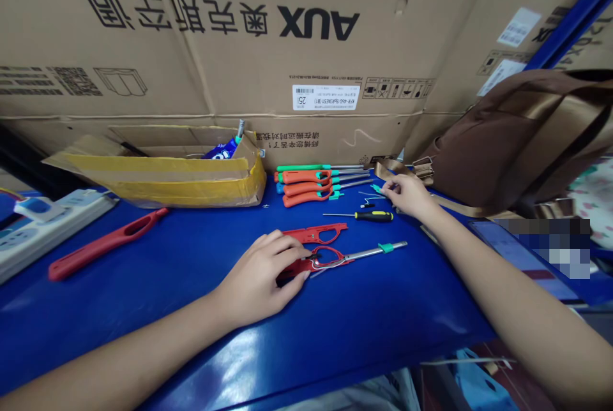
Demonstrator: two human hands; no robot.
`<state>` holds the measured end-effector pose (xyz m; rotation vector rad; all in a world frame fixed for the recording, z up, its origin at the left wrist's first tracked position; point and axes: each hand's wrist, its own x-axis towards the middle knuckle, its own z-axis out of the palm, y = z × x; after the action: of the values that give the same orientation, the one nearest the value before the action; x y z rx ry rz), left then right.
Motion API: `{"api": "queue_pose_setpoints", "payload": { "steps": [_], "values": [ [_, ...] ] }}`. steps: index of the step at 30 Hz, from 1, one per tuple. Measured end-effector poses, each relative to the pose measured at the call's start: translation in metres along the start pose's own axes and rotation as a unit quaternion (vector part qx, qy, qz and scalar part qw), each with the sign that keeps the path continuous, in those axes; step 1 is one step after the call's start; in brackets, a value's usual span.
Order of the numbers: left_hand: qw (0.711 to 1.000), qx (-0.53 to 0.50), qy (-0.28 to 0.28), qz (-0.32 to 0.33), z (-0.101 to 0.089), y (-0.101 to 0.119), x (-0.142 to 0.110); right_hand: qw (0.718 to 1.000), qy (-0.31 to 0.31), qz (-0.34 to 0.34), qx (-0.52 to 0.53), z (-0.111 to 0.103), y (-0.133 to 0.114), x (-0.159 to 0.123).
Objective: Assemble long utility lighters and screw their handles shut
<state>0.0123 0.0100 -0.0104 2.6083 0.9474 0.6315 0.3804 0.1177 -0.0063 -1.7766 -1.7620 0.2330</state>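
The left hand point(268, 274) is closed over the opened red lighter point(299, 265) near the middle of the blue table point(191, 334), while the right hand point(407, 195), well apart, pinches a small green piece point(377, 189) toward the far edge. Between them lies a screwdriver point(376, 216); orange-handled lighters point(306, 189) are stacked beyond, beside a taped carton point(191, 178).

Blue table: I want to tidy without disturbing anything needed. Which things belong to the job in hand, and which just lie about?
Likely job:
opened red plastic casing under left hand
silver metal tube
small green plastic piece at right hand
black-and-yellow screwdriver
perhaps orange plastic lighters

Lying about:
yellow-taped cardboard box
white power strip
brown fabric bag
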Motion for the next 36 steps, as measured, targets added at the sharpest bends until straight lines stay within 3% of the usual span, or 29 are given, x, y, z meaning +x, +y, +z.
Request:
{"api": "queue_pose_setpoints", "payload": {
  "steps": [4, 7, 10, 13, 16, 26, 36],
  "values": [
    [1.0, 0.003, 0.004, 0.0, 0.0, 0.0, 0.001, 0.998, 0.042, -0.012, 0.045, -0.002, -0.003, -0.001],
    [1.0, -0.003, 0.007, 0.001, 0.0, -0.001, 0.002, 0.995, 0.017, -0.034, 0.092, -0.007, -0.018, -0.01],
    [0.999, -0.028, 0.017, -0.012, 0.002, -0.001, 0.003, 0.987, -0.069, -0.092, 0.113, -0.012, -0.044, -0.03],
    [0.998, -0.046, 0.022, -0.032, 0.002, 0.0, 0.002, 0.935, -0.209, -0.278, 0.07, -0.012, -0.07, -0.055],
    [0.998, -0.037, 0.013, -0.045, 0.001, 0.002, 0.002, 0.897, -0.28, -0.341, 0.043, -0.006, -0.086, -0.072],
    [0.998, -0.023, 0.002, -0.063, 0.001, 0.007, 0.005, 0.874, -0.298, -0.385, 0.006, 0.008, -0.091, -0.084],
    [0.998, -0.028, -0.008, -0.06, 0.0, 0.007, 0.005, 0.879, -0.285, -0.383, -0.01, 0.02, -0.098, -0.092]
  ]
}}
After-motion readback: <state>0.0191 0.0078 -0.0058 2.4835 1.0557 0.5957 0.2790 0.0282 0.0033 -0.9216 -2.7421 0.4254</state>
